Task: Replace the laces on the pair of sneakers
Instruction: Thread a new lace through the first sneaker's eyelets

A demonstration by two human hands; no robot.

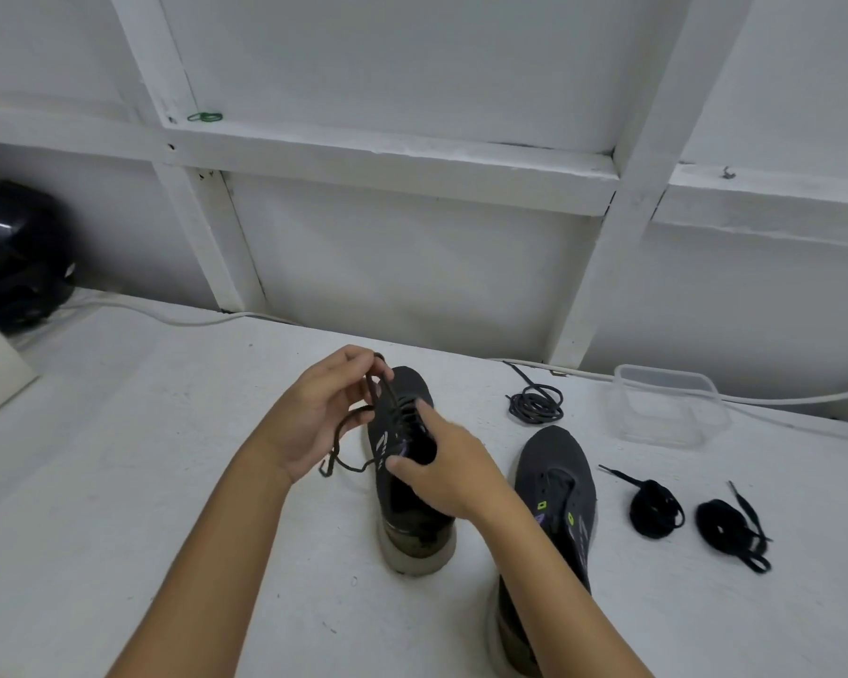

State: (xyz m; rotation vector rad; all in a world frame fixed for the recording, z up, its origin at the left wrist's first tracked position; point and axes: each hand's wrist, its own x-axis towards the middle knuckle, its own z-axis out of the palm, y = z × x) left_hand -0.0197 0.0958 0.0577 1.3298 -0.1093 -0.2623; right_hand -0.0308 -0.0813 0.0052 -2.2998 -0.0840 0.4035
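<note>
Two dark grey sneakers stand on the white table, toes pointing away from me. My left hand pinches a loop of the dark lace lifted off the left sneaker; the lace's free end trails down beside the shoe. Over that sneaker's opening my right hand holds the shoe, thumb at the near edge and index finger stretched toward the eyelets. The right sneaker has no lace, and my right forearm covers its heel. Two coiled flat black laces lie to its right.
A coiled round dark lace lies behind the right sneaker. A clear plastic container sits at the back right. A white cable runs along the wall. A black helmet-like object is at the far left.
</note>
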